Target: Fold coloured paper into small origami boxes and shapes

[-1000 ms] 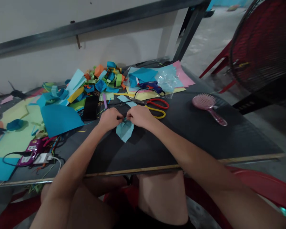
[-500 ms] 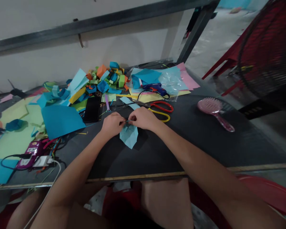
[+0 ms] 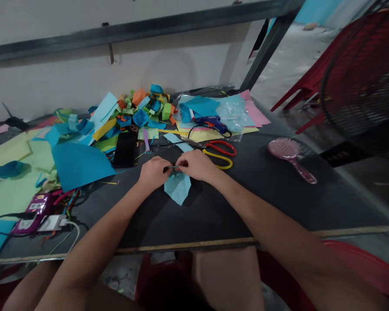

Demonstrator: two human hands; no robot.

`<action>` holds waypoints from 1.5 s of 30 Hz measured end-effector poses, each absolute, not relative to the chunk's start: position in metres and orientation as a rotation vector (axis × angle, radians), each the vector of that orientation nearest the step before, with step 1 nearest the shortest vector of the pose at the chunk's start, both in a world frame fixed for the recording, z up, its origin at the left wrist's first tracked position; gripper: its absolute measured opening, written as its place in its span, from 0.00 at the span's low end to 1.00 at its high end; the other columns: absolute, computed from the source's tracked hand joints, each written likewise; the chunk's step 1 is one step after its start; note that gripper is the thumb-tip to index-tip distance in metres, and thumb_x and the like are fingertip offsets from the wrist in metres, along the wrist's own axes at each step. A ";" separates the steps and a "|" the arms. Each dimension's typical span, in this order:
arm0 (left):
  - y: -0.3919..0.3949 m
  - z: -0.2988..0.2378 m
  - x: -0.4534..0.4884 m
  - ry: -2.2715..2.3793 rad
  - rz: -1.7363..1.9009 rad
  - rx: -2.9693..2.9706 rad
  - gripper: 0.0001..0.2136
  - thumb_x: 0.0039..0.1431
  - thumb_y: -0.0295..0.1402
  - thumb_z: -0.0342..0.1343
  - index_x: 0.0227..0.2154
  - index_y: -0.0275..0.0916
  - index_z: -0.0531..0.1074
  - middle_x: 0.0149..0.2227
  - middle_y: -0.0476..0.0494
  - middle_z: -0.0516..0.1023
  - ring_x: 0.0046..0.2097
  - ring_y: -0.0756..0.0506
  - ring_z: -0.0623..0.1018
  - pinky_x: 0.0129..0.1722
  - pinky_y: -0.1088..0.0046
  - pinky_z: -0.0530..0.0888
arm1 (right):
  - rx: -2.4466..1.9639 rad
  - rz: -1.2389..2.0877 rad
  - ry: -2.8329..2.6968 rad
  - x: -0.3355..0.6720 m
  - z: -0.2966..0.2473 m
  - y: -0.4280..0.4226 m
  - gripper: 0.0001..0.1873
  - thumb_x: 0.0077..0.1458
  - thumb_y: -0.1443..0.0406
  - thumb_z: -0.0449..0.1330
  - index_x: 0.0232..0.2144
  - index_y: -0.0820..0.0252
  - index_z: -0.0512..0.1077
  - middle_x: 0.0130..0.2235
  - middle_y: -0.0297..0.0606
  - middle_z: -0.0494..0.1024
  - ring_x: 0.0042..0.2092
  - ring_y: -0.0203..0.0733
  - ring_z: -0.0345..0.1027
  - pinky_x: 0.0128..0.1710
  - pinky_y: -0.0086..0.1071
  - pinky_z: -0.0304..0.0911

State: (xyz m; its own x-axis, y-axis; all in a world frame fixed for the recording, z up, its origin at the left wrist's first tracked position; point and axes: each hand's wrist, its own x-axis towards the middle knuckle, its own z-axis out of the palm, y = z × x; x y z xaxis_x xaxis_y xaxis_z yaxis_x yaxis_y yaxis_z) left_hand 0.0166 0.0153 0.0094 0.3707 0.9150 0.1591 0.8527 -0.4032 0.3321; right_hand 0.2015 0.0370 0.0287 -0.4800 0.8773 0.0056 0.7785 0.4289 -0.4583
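A light blue folded paper piece (image 3: 177, 188) lies on the dark table (image 3: 253, 194) in front of me. My left hand (image 3: 154, 172) pinches its upper left edge with closed fingers. My right hand (image 3: 196, 165) pinches the upper right edge, fingertips almost meeting those of the left hand over the paper's top. The paper's pointed lower end sticks out toward me below both hands.
Red and yellow scissors (image 3: 221, 153) lie just behind my right hand. A black phone (image 3: 125, 149), a heap of coloured folded papers (image 3: 139, 110), a blue glue gun (image 3: 210, 123), a big blue sheet (image 3: 79, 164), a pink hairbrush (image 3: 291, 155) and a purple device with cables (image 3: 35, 211) are on the table.
Both hands stay pinched on the blue paper with only small finger movements along its top edge. The view has shifted slightly.
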 end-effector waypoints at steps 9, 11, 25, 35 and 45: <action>0.021 0.001 0.012 1.520 0.619 2.316 0.06 0.57 0.28 0.61 0.34 0.41 0.82 0.40 0.47 0.85 0.46 0.43 0.80 0.51 0.65 0.76 | -1.323 0.690 -2.375 0.208 0.017 0.042 0.06 0.53 0.64 0.65 0.32 0.58 0.82 0.32 0.37 0.81 0.33 0.36 0.70 0.33 0.29 0.59; 0.021 0.000 0.012 1.491 0.648 2.316 0.05 0.57 0.28 0.62 0.34 0.40 0.82 0.40 0.46 0.85 0.45 0.43 0.80 0.51 0.65 0.76 | -1.320 0.658 -2.374 0.208 0.016 0.042 0.06 0.53 0.64 0.65 0.31 0.58 0.83 0.32 0.37 0.81 0.33 0.37 0.70 0.34 0.30 0.59; 0.027 -0.005 0.010 1.413 0.695 2.327 0.10 0.56 0.26 0.61 0.34 0.48 0.84 0.39 0.52 0.85 0.44 0.45 0.82 0.48 0.66 0.78 | -1.169 0.665 -2.484 0.214 0.023 0.046 0.07 0.57 0.66 0.63 0.35 0.56 0.83 0.35 0.36 0.81 0.36 0.37 0.72 0.37 0.29 0.60; 0.022 -0.001 0.014 1.465 0.717 2.278 0.08 0.56 0.27 0.62 0.34 0.47 0.84 0.39 0.52 0.85 0.43 0.45 0.83 0.46 0.68 0.78 | -1.260 0.572 -2.499 0.212 0.022 0.045 0.09 0.58 0.65 0.62 0.36 0.55 0.84 0.36 0.37 0.82 0.38 0.39 0.72 0.38 0.30 0.59; 0.025 0.001 0.012 1.463 0.807 2.164 0.05 0.56 0.30 0.61 0.32 0.44 0.83 0.38 0.51 0.85 0.41 0.46 0.84 0.41 0.75 0.78 | -1.153 0.701 -2.391 0.215 0.015 0.053 0.07 0.56 0.64 0.65 0.34 0.59 0.83 0.33 0.39 0.81 0.33 0.36 0.71 0.34 0.30 0.59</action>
State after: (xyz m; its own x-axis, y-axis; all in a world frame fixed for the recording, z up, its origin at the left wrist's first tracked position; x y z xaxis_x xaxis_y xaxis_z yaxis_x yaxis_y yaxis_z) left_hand 0.0118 0.0245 0.0006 0.2839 0.9293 0.2361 0.6953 -0.3691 0.6168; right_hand 0.2146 0.0532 0.0147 -0.5835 0.8016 0.1301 0.6046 0.5358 -0.5894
